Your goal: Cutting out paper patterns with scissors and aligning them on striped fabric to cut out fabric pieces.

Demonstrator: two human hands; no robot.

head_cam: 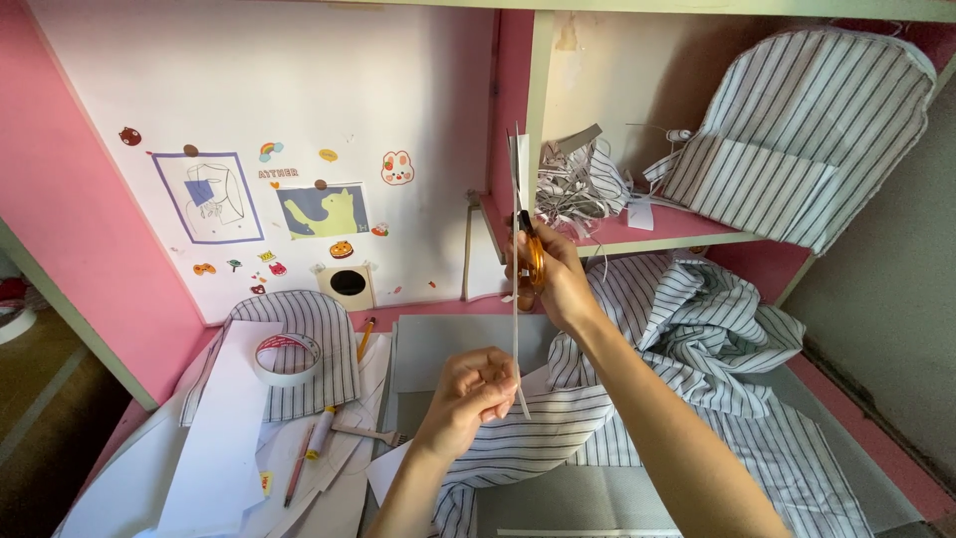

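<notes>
Orange-handled scissors point(531, 254): glossy plastic grips, smooth bare-metal blades. Thin grey strip point(516, 329): stiff matt card or paper. Grey-and-white striped cloth point(697, 339) at 3 o'clock: soft woven fabric, matt, creased. Roll of adhesive tape point(286, 358) at 9 o'clock: slightly glossy. White sheets point(219, 438) at 8 o'clock: smooth matt paper. Pink shelf point(657, 231) at 1 o'clock: smooth painted board, satin finish.

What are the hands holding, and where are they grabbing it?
The right hand holds orange-handled scissors by the handle loops. The left hand pinches a thin strip near its lower end.
</notes>
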